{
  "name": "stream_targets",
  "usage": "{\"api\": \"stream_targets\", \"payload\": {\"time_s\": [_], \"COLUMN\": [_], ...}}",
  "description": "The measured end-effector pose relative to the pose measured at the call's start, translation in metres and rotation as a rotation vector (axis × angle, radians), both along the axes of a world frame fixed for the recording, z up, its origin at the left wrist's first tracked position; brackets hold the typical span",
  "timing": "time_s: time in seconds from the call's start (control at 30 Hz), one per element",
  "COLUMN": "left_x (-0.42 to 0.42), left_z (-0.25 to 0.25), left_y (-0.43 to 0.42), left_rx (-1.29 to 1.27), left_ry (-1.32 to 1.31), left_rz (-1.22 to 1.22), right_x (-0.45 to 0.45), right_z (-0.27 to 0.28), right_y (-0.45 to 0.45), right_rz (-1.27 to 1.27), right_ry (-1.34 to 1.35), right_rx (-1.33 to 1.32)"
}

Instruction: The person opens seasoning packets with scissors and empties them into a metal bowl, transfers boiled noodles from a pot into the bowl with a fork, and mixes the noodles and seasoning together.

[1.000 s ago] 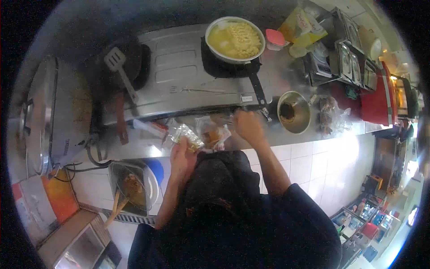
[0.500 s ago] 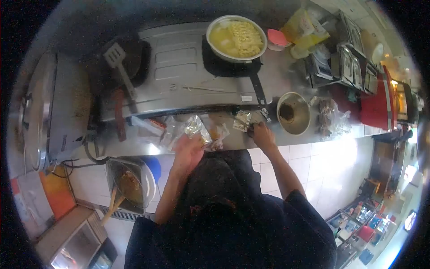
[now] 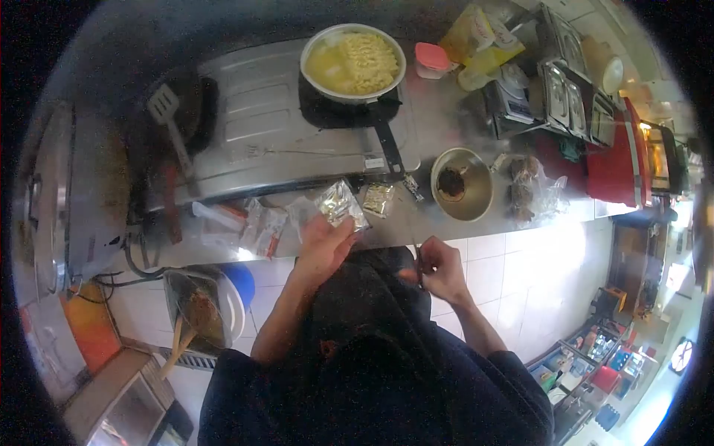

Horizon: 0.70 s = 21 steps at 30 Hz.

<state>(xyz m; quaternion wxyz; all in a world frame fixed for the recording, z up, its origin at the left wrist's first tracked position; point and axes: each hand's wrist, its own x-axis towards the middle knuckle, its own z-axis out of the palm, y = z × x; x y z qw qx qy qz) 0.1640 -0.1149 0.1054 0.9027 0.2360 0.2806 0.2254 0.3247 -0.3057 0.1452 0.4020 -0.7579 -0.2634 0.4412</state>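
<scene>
My left hand (image 3: pixel 325 247) is closed on a silver foil packet (image 3: pixel 341 205) over the counter's front edge. A second, smaller foil packet (image 3: pixel 378 199) lies just to its right. My right hand (image 3: pixel 439 269) is closed in front of the counter edge, around a thin dark object too small to make out. A metal bowl (image 3: pixel 480 192) with dark contents stands on the counter beyond that hand. Behind, a pan (image 3: pixel 305 61) of noodles in yellow liquid sits on the stove, its black handle (image 3: pixel 389 151) towards me.
Clear plastic wrappers (image 3: pixel 262 227) lie left of my left hand. A slotted spatula (image 3: pixel 175 134) and a long fork (image 3: pixel 297 152) rest on the stove. A pink-lidded tub (image 3: pixel 432 60) stands beside the pan. At right are a bagged item (image 3: pixel 529 193) and metal containers (image 3: pixel 565 100).
My right hand has drawn back from the counter to before its edge. My left hand has shifted right with the foil packet. The camera view has shifted slightly.
</scene>
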Motion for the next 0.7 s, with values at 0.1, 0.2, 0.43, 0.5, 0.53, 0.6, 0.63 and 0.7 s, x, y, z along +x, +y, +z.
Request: {"api": "stream_targets", "payload": {"time_s": [0.1,0.2,0.43,0.5,0.53,0.6,0.63,0.7], "left_x": [0.006,0.014,0.015,0.011,0.011,0.011,0.012,0.013], "left_z": [-0.013,-0.002,0.013,0.001,-0.002,0.000,0.004,0.015], "left_y": [-0.002,-0.007,-0.009,-0.011,-0.011,-0.008,-0.007,-0.006], "left_rx": [0.124,0.214,0.420,0.451,0.450,0.479,0.477,0.375], "left_ry": [0.091,0.197,0.420,0.439,0.438,0.334,0.333,0.233], "left_rz": [-0.133,-0.172,-0.415,-0.404,-0.400,-0.374,-0.369,-0.298], "right_x": [-0.014,-0.022,-0.030,-0.032,-0.032,-0.033,-0.034,-0.036], "right_z": [0.043,0.055,0.056,0.055,0.053,0.045,0.039,0.037], "right_y": [0.013,0.019,0.026,0.027,0.025,0.022,0.020,0.022], "right_rz": [0.102,0.193,0.103,0.080,0.080,0.085,0.055,0.032], "right_ry": [-0.249,-0.416,-0.403,-0.403,-0.429,-0.458,-0.462,-0.469], "right_rx": [-0.068,-0.168,-0.225,-0.224,-0.211,-0.199,-0.185,-0.171]}}
